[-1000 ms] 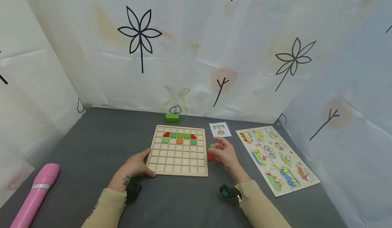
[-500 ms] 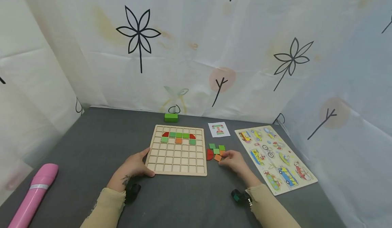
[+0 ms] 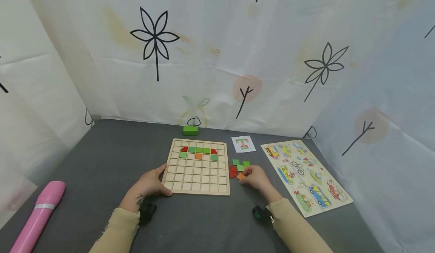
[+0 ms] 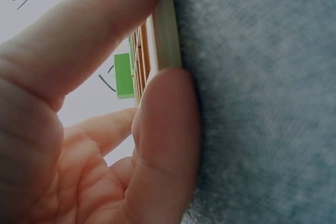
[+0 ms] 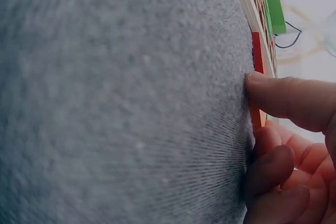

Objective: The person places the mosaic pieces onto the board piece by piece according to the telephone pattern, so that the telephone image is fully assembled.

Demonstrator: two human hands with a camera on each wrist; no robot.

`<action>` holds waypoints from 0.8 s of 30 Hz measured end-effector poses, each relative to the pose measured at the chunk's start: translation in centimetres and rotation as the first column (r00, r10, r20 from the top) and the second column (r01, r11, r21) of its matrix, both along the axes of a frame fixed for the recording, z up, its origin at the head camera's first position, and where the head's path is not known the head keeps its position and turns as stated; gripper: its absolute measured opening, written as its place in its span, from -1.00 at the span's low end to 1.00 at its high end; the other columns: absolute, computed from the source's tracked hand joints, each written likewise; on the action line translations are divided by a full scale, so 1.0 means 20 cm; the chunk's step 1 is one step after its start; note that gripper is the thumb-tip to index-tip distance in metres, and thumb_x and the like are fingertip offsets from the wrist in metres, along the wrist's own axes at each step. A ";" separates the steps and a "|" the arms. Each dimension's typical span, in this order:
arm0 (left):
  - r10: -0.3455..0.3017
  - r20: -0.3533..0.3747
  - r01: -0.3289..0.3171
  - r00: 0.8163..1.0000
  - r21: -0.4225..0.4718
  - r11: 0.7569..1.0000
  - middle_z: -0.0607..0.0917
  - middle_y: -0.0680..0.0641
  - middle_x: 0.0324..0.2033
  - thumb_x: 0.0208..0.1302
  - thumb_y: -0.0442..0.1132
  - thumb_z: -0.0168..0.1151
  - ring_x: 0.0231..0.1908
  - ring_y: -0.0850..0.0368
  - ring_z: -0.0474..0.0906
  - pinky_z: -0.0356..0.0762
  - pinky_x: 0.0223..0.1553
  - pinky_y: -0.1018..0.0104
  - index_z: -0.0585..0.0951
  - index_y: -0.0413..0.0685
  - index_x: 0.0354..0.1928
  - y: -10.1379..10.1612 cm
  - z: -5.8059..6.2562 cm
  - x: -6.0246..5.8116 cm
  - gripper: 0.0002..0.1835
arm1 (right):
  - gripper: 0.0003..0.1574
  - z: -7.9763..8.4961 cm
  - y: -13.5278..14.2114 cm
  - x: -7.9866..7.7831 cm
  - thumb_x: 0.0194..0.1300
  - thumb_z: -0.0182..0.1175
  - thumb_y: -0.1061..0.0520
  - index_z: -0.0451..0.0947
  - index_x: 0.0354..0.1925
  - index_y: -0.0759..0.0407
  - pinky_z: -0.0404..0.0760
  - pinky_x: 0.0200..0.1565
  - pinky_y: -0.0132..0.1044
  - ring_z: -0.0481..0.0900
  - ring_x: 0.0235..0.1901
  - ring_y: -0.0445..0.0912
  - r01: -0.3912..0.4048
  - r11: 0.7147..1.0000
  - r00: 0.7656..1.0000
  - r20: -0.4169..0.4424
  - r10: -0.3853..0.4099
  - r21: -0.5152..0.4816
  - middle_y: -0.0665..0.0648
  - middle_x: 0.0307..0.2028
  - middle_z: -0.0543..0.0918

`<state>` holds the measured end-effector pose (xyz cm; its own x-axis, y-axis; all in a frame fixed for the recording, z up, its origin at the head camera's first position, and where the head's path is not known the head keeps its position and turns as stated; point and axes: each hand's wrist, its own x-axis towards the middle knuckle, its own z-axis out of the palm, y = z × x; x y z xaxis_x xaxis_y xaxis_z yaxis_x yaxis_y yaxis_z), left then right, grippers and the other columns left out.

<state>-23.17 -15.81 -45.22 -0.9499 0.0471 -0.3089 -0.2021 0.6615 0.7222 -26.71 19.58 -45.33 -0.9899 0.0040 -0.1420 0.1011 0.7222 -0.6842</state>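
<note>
In the head view, my left hand (image 3: pixel 148 184) spans the near left corner of a wooden grid board (image 3: pixel 196 187). Its thumb presses the front edge and its fingers lie along the left side. Red quarter-round tiles (image 3: pixel 184 149), several green square tiles (image 3: pixel 199 150) and an orange square tile (image 3: pixel 198 156) sit in the upper cells. To the right of the board, my right hand (image 3: pixel 257 178) pinches another orange square tile (image 3: pixel 241 176) between thumb and fingertip, low at the table cloth. Beside it lie loose red tiles (image 3: pixel 232 171) and loose green tiles (image 3: pixel 240 168).
A small pattern card (image 3: pixel 243 144) lies behind the loose tiles. Farther right is a picture puzzle board (image 3: pixel 307 177). At the back stands a green block (image 3: pixel 190 130); a pink microphone-shaped object (image 3: pixel 42 211) lies at the left. Printed cloth (image 3: pixel 217 56) hangs around the grey table.
My right hand came down from above the loose tiles to their right side, then shifted slightly left with the orange tile at its fingertips. The left hand stays at the board's corner.
</note>
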 end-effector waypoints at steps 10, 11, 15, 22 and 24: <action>0.000 -0.004 0.000 1.000 -0.003 1.000 0.50 -0.29 -0.03 -0.45 -0.27 0.63 -0.55 0.06 0.42 0.37 -0.50 0.28 0.05 -0.13 0.42 0.00 0.00 -0.01 0.29 | -0.68 0.05 -0.03 -0.01 -0.06 0.33 0.28 0.48 -0.28 0.30 0.31 -0.54 -0.34 0.33 -0.60 -0.16 0.015 0.968 0.995 -0.096 -0.040 -0.250 0.06 -0.54 0.47; 0.001 -0.005 -0.001 1.000 -0.004 1.000 0.50 -0.29 -0.03 -0.44 -0.27 0.63 -0.55 0.06 0.42 0.38 -0.50 0.28 0.05 -0.12 0.42 0.00 0.00 0.00 0.29 | -0.66 0.06 -0.05 -0.01 -0.04 0.30 0.31 0.45 -0.24 0.31 0.29 -0.57 -0.35 0.31 -0.64 -0.18 0.004 0.943 0.994 -0.098 -0.039 -0.332 0.03 -0.57 0.46; -0.006 -0.011 0.006 1.000 -0.008 1.000 0.48 -0.32 0.00 -0.43 -0.27 0.62 -0.55 0.05 0.41 0.37 -0.51 0.27 0.06 -0.15 0.42 0.00 0.00 0.00 0.28 | -0.61 0.07 -0.16 -0.01 0.04 0.20 0.41 0.36 -0.12 0.34 0.18 -0.64 -0.35 0.21 -0.72 -0.21 -0.035 0.799 0.996 -0.086 -0.021 -0.601 -0.03 -0.66 0.42; -0.012 -0.015 0.012 1.000 -0.010 1.000 0.47 -0.33 0.03 -0.43 -0.27 0.62 -0.54 0.06 0.41 0.38 -0.50 0.27 0.06 -0.17 0.42 0.00 0.01 0.01 0.27 | -0.55 0.04 -0.39 -0.02 0.10 0.19 0.42 0.39 0.00 0.41 0.16 -0.61 -0.36 0.22 -0.67 -0.21 -0.065 0.659 0.998 -0.064 0.026 -0.749 -0.06 -0.53 0.43; -0.013 -0.014 0.013 1.000 -0.014 1.000 0.48 -0.32 0.01 -0.44 -0.27 0.63 -0.54 0.06 0.40 0.37 -0.50 0.27 0.06 -0.17 0.42 0.00 0.00 0.00 0.28 | -0.54 0.03 -0.45 -0.02 0.10 0.21 0.41 0.41 0.02 0.42 0.17 -0.61 -0.38 0.23 -0.67 -0.21 -0.067 0.657 0.998 -0.052 0.043 -0.751 -0.05 -0.54 0.45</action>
